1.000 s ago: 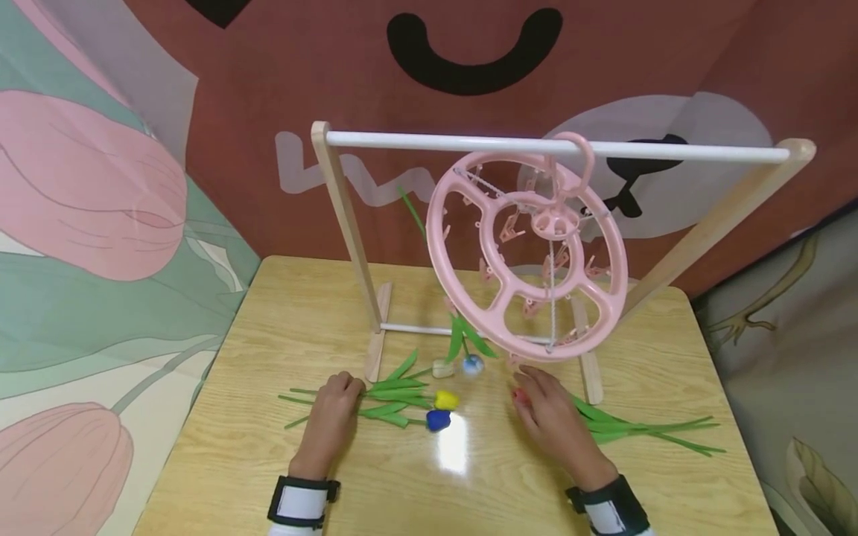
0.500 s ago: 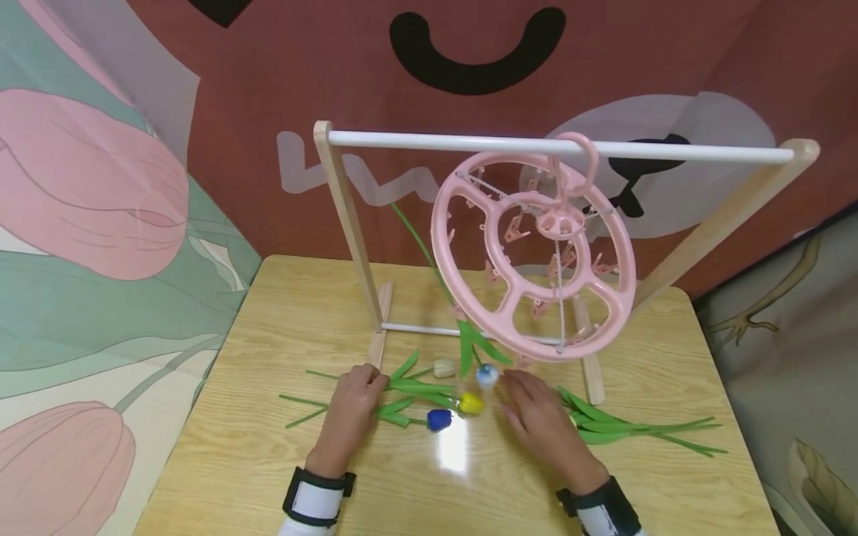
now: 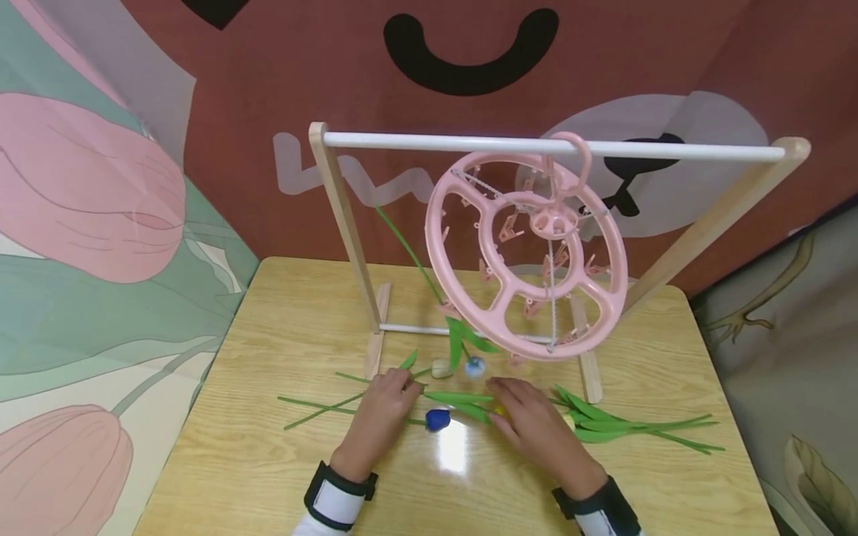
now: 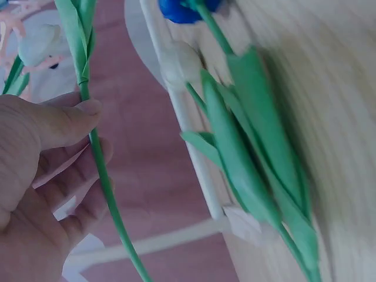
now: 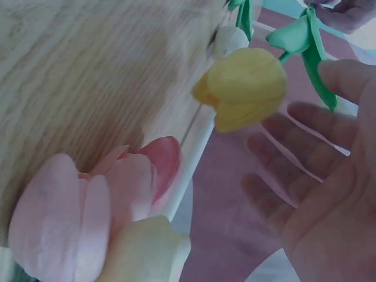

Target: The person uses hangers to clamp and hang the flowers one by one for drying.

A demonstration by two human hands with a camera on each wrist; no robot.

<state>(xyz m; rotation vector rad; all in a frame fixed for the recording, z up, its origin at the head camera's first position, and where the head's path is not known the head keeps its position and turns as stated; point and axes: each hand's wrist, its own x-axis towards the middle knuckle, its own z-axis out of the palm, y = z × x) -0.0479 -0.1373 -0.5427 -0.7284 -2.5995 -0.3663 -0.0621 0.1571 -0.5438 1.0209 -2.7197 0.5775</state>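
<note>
- Head view: the left hand (image 3: 380, 417) lies on the light wooden table (image 3: 268, 327), and its fingers cover part of a thin green stem (image 3: 462, 400) of an artificial yellow tulip (image 3: 499, 410). The flower head is almost hidden under the fingers of the right hand (image 3: 529, 424); only a small yellow spot is seen.
- A blue artificial tulip (image 3: 438, 419) lies between the two hands, just beside the left fingers. A cream tulip bud (image 3: 441, 367) and a pale blue tulip (image 3: 474, 365) are a little farther, near the wooden drying rack with a white bar (image 3: 550, 147).
- A round pink plastic clip hanger (image 3: 527, 257) hangs from that bar by its hook and is tilted; its small clips are hard to make out.
- More green leaves and stems (image 3: 637, 430) lie at the right, partly behind the right hand.
- Left wrist view: the thumb and the curled fingers pinch the green stem (image 4: 100, 170). The picture is blurred; the blue tulip (image 4: 185, 9) is cut off at the top edge.
- Right wrist view: the yellow tulip (image 5: 244, 88) is closed, smooth and waxy, and it hangs just beside the loosely spread fingers (image 5: 311, 170). I cannot tell if they touch it; the hand grasps nothing.
- Pink and cream tulip heads (image 5: 100, 217) are blurred in the lower left corner.
</note>
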